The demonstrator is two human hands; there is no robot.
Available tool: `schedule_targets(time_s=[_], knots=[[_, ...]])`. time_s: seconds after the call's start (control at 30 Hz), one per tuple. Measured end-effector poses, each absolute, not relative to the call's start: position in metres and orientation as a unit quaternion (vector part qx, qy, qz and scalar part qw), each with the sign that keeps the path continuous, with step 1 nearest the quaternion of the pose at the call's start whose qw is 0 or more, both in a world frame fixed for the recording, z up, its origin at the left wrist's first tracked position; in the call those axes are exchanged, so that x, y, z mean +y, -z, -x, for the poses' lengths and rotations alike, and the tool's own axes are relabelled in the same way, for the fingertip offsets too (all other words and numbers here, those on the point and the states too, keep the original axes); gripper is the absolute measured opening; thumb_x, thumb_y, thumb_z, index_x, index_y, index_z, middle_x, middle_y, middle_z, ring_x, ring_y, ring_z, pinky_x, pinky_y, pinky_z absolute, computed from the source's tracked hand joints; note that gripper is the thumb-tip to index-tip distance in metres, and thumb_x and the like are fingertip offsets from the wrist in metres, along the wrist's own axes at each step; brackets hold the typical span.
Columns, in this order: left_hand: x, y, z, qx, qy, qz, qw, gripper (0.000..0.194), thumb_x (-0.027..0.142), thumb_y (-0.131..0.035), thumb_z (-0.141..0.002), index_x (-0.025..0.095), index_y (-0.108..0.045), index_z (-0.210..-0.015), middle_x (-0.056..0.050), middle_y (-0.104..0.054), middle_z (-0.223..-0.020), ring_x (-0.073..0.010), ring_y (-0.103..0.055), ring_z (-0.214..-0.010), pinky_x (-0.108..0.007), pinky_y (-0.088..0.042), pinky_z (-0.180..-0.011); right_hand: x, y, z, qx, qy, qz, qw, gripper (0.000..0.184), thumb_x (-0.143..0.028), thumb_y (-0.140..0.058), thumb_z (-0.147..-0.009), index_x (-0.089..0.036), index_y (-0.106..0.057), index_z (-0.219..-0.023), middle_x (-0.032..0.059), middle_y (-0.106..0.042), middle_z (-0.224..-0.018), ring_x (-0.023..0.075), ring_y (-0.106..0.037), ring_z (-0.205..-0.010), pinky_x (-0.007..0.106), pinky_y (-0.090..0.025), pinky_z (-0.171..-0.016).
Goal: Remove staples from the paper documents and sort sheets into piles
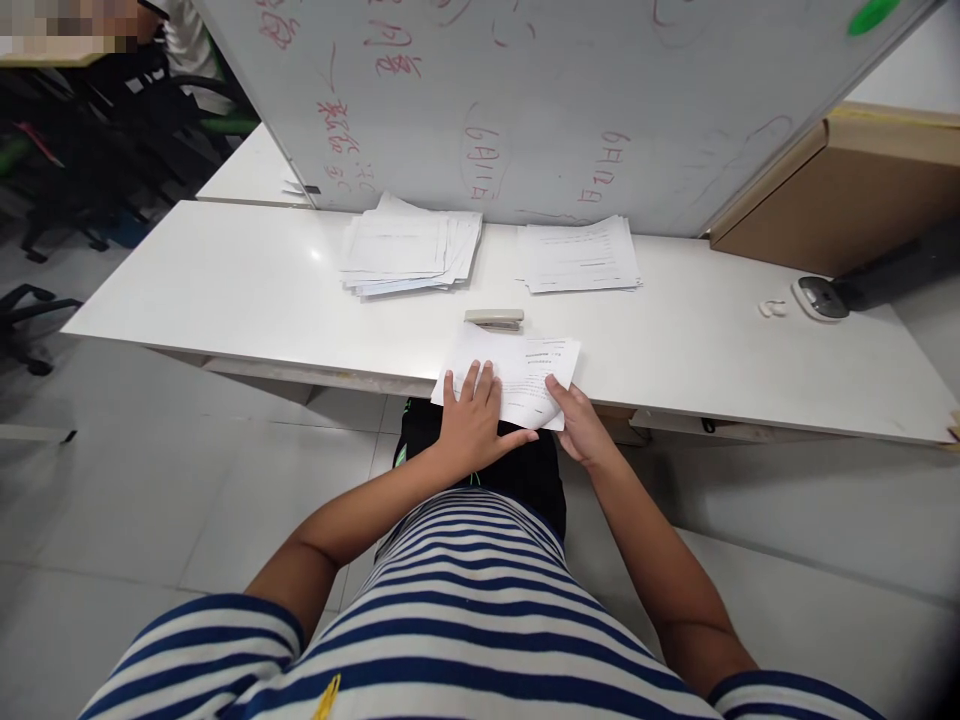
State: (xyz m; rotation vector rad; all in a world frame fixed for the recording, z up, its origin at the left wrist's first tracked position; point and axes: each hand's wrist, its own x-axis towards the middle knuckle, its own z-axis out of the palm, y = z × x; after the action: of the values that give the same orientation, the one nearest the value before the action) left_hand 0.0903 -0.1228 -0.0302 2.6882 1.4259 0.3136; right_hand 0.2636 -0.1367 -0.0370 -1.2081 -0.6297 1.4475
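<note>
Printed paper sheets [517, 385] lie at the near edge of the white desk, partly sticking out over it. My left hand [474, 415] rests flat on their left part, fingers spread and thumb stretched out to the right. At their right edge my right hand [577, 415] grips the sheets, thumb on top and the other fingers underneath, mostly hidden. Just beyond the sheets lies a light beige stapler [493, 318], its near side close to the paper.
Behind the stapler are a thick paper stack [405, 245] and a smaller stack [577, 255]. A whiteboard [555, 110] with red writing stands along the desk's back. At right are a cardboard box [817, 190], a computer mouse [820, 298] and a small white object [771, 308]. Chairs stand far left.
</note>
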Motion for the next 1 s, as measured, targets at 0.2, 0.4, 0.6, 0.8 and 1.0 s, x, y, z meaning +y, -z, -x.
schedule_targets(time_s=[0.2,0.4,0.6,0.8,1.0], knots=[[-0.121,0.036,-0.085,0.467,-0.08,-0.879,0.05,0.104,0.088,-0.037,-0.073,0.014,-0.04,-0.146,-0.021,-0.027,-0.157,-0.0399,-0.015,-0.148,-0.066,-0.009,-0.116,-0.133,0.041,-0.268,-0.264,-0.609,0.534,0.524,0.043,-0.046,-0.075,-0.075,-0.023,-0.067,-0.111,0.0063,-0.073,-0.112,0.0283,-0.068,-0.105,0.048,-0.053,-0.098],[-0.091,0.023,-0.069,0.496,-0.104,-0.859,0.07,0.093,0.081,-0.032,-0.082,0.02,-0.028,-0.152,-0.014,-0.016,-0.162,-0.0354,-0.005,-0.15,-0.061,-0.008,-0.118,-0.136,0.063,-0.281,-0.309,-0.542,0.599,0.502,0.043,-0.045,-0.072,-0.077,-0.021,-0.068,-0.112,0.0066,-0.073,-0.113,0.0277,-0.067,-0.106,0.049,-0.049,-0.099],[0.07,-0.007,-0.026,0.653,-0.195,-0.73,0.051,0.079,0.07,-0.027,-0.092,0.017,-0.031,-0.15,-0.014,-0.03,-0.157,-0.0333,-0.015,-0.149,-0.059,-0.011,-0.117,-0.148,0.074,-0.28,-0.306,-0.521,0.598,0.526,0.049,-0.047,-0.07,-0.078,-0.021,-0.066,-0.119,0.0073,-0.07,-0.119,0.0261,-0.067,-0.107,0.047,-0.047,-0.102],[0.154,0.011,-0.01,0.675,-0.121,-0.72,0.109,0.099,0.081,-0.043,-0.08,0.002,-0.041,-0.139,-0.023,-0.026,-0.157,-0.0425,-0.016,-0.145,-0.064,-0.013,-0.112,-0.151,0.083,-0.275,-0.305,-0.508,0.595,0.542,0.05,-0.048,-0.069,-0.079,-0.021,-0.065,-0.121,0.0068,-0.07,-0.119,0.0256,-0.065,-0.111,0.047,-0.045,-0.104],[0.147,0.022,-0.009,0.669,-0.17,-0.722,0.054,0.061,0.068,-0.045,-0.09,0.015,-0.061,-0.114,-0.016,-0.064,-0.124,-0.0336,-0.053,-0.116,-0.059,-0.033,-0.097,-0.154,0.082,-0.275,-0.303,-0.5,0.604,0.541,0.051,-0.049,-0.067,-0.081,-0.023,-0.062,-0.125,0.0061,-0.066,-0.127,0.0257,-0.06,-0.12,0.047,-0.043,-0.106]])
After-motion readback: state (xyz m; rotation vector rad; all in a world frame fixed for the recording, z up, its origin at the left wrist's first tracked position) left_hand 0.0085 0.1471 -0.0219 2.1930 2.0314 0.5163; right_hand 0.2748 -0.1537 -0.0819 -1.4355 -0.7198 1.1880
